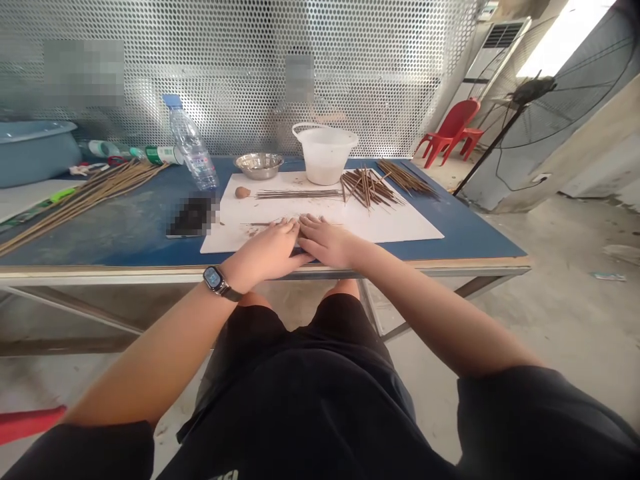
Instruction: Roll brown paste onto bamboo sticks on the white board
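Observation:
My left hand point(270, 250) and my right hand point(326, 241) lie side by side, palms down and fingers stretched flat, on the near edge of a white board point(400, 223). A thin brown stick point(260, 225) pokes out from under the left fingers. A row of thin dark sticks point(297, 194) lies further back on the board, with a small brown lump point(243, 193) at its left end. A loose heap of brown sticks point(367, 185) sits to the right of it.
A white bucket point(325, 155), a steel bowl point(259, 165) and a water bottle point(191, 143) stand at the back of the blue table point(125, 230). Long bamboo sticks point(80, 197) lie at left, near a blue basin point(30, 150). A fan point(560, 87) and red chair point(453, 130) stand right.

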Available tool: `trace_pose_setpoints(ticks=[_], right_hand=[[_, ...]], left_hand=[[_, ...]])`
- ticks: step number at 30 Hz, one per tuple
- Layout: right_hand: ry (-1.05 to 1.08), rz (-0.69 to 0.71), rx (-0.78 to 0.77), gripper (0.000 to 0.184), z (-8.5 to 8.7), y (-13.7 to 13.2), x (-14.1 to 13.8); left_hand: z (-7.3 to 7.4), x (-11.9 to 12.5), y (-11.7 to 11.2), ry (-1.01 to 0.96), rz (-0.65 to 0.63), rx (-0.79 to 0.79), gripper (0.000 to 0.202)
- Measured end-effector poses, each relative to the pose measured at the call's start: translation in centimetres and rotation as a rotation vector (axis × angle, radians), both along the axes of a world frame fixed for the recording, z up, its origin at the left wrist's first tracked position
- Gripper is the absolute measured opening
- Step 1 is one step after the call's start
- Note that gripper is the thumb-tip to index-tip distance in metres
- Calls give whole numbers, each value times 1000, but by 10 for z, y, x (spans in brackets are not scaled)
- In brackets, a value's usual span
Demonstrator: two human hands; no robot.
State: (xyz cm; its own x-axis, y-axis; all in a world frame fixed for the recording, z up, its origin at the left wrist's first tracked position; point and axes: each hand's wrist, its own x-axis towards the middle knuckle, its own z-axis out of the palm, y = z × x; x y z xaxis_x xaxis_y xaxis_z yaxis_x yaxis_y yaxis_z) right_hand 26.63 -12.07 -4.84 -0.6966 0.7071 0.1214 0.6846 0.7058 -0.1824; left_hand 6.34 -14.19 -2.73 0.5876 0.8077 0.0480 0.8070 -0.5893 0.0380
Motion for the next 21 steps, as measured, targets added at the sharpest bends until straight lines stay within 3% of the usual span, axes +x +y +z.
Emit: trace_pose_setpoints(ticks=[5, 10, 14, 17, 21], right_hand=[[-110, 95, 75, 62, -7, -1, 3], [-201, -42, -14, 61, 6, 20, -4], [-286, -55, -33, 58, 18, 33, -5], [-248, -90, -84, 64, 17, 25, -1], [-46, -119, -140, 92, 6, -4, 9]], left_hand=[[0, -5, 1, 25, -10, -21, 81], [6, 3, 32, 51, 17, -105, 85], [17, 13, 48, 107, 72, -181, 99], [19, 13, 39, 131, 46, -140, 93], [16, 8, 11, 167, 1, -25, 79]])
